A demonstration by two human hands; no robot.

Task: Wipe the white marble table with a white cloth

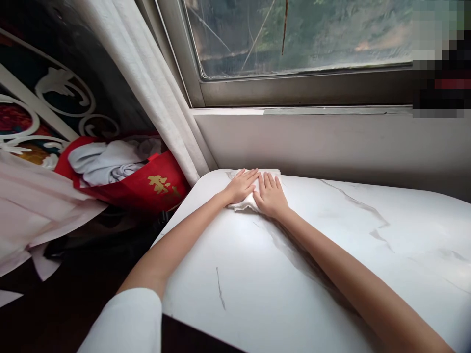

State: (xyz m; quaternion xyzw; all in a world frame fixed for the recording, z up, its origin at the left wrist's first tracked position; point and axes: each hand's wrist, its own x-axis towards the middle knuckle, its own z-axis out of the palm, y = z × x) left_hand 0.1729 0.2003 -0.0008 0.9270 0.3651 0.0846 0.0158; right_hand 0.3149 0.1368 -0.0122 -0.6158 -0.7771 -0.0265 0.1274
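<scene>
A white folded cloth (pixel 247 203) lies at the far left corner of a white marble-patterned table (pixel 331 255), close to the wall under the window. My left hand (pixel 241 185) rests flat on it, fingers stretched out toward the wall. My right hand (pixel 270 195) lies flat beside it on the same cloth, fingers spread and pointing away from me. The two hands touch side by side and cover most of the cloth.
A window (pixel 294 39) with a grey sill runs above the table. A white curtain (pixel 154 83) hangs at the table's left corner. Left of the table, a red bag (pixel 147 189) holds pale clothes (pixel 105 164); pink fabric (pixel 33 206) lies further left.
</scene>
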